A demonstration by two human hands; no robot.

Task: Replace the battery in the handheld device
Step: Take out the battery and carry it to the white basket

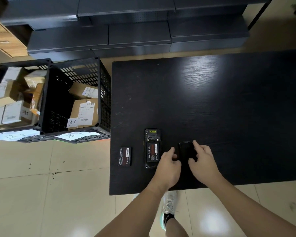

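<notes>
The handheld device [152, 147] lies face down near the front of the black table [212, 103], its back uncovered with a battery [152, 152] seated in the bay. A second, loose battery [125, 156] lies flat to its left. The black back cover [186, 150] lies just right of the device. My left hand [169, 164] and my right hand [203, 161] reach to the cover from either side, fingers spread and touching its edges. Whether the cover is lifted off the table I cannot tell.
Two black plastic crates [75, 98] with cardboard parcels stand on the floor left of the table. Dark grey stacked shelving panels [138, 31] lie beyond the table's far edge. A shoe [169, 207] shows on the tiled floor below the front edge.
</notes>
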